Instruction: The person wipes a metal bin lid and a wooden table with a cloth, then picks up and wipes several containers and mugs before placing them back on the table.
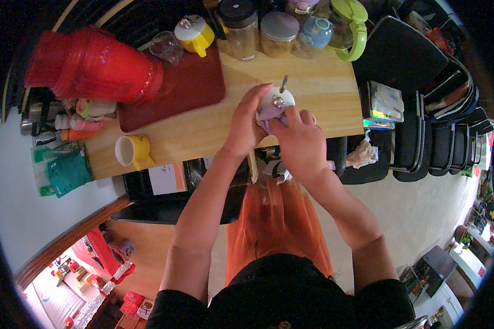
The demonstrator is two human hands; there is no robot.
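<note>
My left hand (pixel 249 117) is wrapped around the left side of a cup with a round white lid (pixel 286 95). The lid carries a shiny ornament (pixel 277 101), and a metal spoon handle (pixel 284 83) sticks up at its far edge. My right hand (pixel 302 142) presses a bunched lilac cloth (pixel 271 114) against the lid and its near side. Both hands are over the front part of the wooden table (pixel 313 86). Fingers and cloth hide most of the cup's body. A yellow mug (pixel 139 149) without a lid stands to the left, near the table's front edge.
A red bucket-like container (pixel 103 68) stands by a dark red mat (pixel 193 88). Along the back are a yellow lidded mug (pixel 194 35), jars (pixel 279 33) and a green-handled pitcher (pixel 350 31). Black chairs (pixel 407 135) line the right; a green packet (pixel 66 168) lies at the left edge.
</note>
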